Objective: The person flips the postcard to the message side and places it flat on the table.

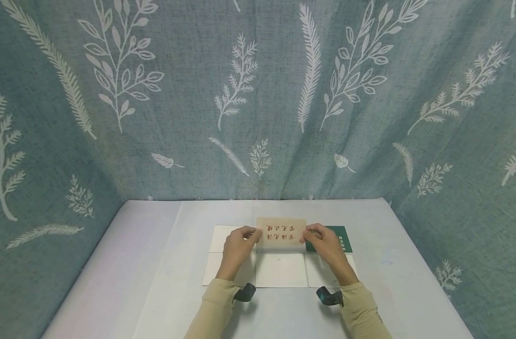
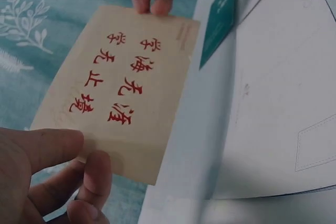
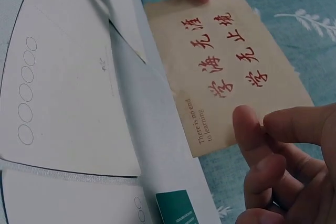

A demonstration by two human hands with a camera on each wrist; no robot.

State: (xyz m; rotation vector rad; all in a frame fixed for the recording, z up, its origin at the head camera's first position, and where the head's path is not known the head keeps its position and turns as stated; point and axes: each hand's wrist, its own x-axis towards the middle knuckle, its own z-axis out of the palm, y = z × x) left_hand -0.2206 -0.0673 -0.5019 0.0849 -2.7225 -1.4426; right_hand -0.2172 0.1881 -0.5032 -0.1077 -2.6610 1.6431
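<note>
A tan postcard (image 1: 282,226) with red Chinese characters is held up over the table by both hands. My left hand (image 1: 237,248) pinches one short side between thumb and fingers, while the right hand (image 1: 329,246) pinches the opposite side. The right wrist view shows small English print near a corner of the tan postcard (image 3: 181,85). Beneath lie white-backed postcards; the front middle one (image 1: 282,270) is fully visible. A dark green card (image 1: 341,237) lies behind the right hand, partly covered by it.
At the back left of the group lies another white card (image 1: 223,238), with a front left card (image 1: 213,269) and a front right card (image 1: 319,273) partly under the arms. The white table (image 1: 156,282) meets a leaf-patterned curtain (image 1: 279,165) at the back and sides.
</note>
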